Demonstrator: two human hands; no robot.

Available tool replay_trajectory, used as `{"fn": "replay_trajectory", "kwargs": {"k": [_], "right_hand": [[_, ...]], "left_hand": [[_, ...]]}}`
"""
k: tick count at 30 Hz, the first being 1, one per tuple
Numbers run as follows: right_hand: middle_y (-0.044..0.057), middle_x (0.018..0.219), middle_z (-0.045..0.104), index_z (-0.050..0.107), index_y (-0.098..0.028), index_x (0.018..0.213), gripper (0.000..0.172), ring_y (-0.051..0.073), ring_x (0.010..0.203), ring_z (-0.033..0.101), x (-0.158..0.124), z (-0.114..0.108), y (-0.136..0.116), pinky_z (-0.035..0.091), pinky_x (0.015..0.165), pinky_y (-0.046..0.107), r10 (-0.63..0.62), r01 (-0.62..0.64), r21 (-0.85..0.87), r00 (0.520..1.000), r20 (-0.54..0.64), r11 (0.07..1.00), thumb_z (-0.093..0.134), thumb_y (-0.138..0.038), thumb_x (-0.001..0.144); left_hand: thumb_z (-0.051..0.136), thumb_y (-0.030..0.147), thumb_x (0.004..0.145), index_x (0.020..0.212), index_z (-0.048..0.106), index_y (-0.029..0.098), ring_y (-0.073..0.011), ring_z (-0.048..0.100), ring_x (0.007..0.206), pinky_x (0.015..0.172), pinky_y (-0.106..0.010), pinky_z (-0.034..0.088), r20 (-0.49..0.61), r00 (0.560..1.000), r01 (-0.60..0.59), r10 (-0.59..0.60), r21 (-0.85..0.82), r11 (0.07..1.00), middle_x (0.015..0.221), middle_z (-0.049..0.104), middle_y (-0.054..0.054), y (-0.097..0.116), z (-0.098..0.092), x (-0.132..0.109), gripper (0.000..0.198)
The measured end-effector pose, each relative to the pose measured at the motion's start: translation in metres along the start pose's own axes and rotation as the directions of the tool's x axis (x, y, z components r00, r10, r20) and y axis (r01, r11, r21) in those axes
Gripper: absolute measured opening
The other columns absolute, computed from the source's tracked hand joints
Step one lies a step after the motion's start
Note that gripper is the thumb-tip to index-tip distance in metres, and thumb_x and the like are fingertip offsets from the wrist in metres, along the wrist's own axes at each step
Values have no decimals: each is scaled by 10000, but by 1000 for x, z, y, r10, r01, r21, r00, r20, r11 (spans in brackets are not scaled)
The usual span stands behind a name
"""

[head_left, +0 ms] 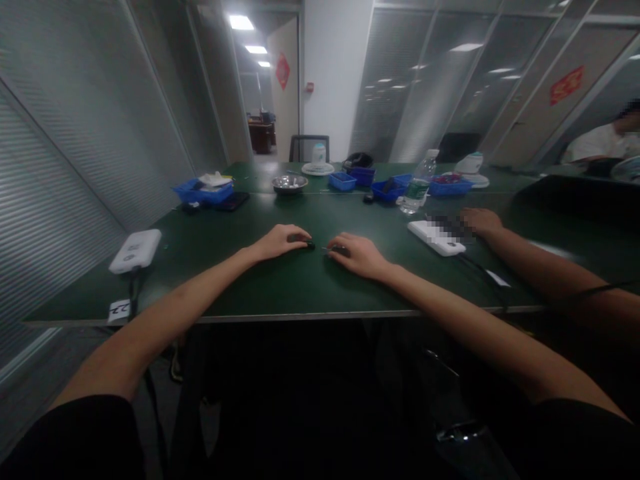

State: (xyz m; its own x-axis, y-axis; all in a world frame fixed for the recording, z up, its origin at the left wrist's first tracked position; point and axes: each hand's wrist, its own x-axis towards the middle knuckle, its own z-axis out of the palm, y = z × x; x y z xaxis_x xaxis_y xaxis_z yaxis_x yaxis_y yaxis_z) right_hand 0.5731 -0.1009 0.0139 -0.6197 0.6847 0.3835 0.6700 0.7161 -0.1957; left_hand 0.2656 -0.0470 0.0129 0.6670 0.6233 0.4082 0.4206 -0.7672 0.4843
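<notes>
Over the near middle of the green table (280,287), my left hand (277,242) is closed with its thumb and fingers around a small dark object (309,245). Just to the right, my right hand (359,255) grips a small dark piece (341,250) with a thin, light-coloured tip that points left, toward my left hand. A short gap separates the two pieces. Both are too small and blurred for me to name their kind, and my fingers cover part of each.
White power strips lie left (135,251) and right (435,238). A co-worker's hand (481,220) rests beside the right one. Farther back stand a metal bowl (289,189), a water bottle (419,183), a blue tray (205,195) and several other blue trays.
</notes>
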Motion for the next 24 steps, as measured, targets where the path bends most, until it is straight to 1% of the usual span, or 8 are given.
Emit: {"fn": "replay_trajectory", "kwargs": {"k": [3,5,9,12,16,21,24], "right_hand": [[68,1157,705,691,-246,1225,269,212,949,666,0,0,0,470,814,317,-12,12,6,1000,19,1000,582,-409,1041],[69,1163,706,693,-246,1227,273,213,947,664,0,0,0,470,816,318,-14,14,5,1000,20,1000,579,-411,1042],[70,1167,706,691,-247,1238,276,211,949,662,0,2,2,473,826,318,-25,25,13,1000,11,1000,576,-405,1044],[67,1160,705,690,-247,1236,269,206,940,662,0,3,3,470,820,315,-47,47,21,999,3,999,582,-400,1042],[73,1170,701,685,-239,1231,268,207,937,662,0,3,3,471,813,312,-69,69,34,998,-5,997,563,-397,1053],[76,1155,697,682,-244,1243,282,213,942,661,0,2,2,474,811,318,-99,98,51,995,11,994,551,-414,1059],[76,1151,696,682,-247,1242,282,212,935,660,0,2,2,475,799,318,-101,101,60,995,2,993,545,-416,1063]], "left_hand": [[692,338,997,1149,786,187,-224,699,1002,920,-359,530,26,998,-62,62,-20,998,1112,765,-95,14,7,1,235],[685,325,1006,1117,794,194,-225,698,1014,939,-363,525,36,995,-98,98,-18,995,1100,767,-91,17,6,0,203],[689,295,1007,1124,802,201,-224,696,1020,961,-369,517,30,987,-155,155,-4,988,1084,770,-91,18,6,0,188],[704,291,999,1133,804,198,-223,698,1018,962,-373,522,17,989,-149,149,-12,989,1095,772,-96,19,8,0,191],[709,276,994,1196,794,196,-224,699,1040,964,-376,528,13,992,-126,126,-37,991,1141,770,-100,22,11,1,233],[709,283,994,1183,812,209,-231,686,1039,962,-386,524,27,987,-155,158,-88,984,1113,767,-108,25,15,2,228],[723,307,984,1205,808,205,-236,672,1031,941,-385,517,33,991,-125,130,-115,985,1113,757,-116,27,17,3,258]]}}
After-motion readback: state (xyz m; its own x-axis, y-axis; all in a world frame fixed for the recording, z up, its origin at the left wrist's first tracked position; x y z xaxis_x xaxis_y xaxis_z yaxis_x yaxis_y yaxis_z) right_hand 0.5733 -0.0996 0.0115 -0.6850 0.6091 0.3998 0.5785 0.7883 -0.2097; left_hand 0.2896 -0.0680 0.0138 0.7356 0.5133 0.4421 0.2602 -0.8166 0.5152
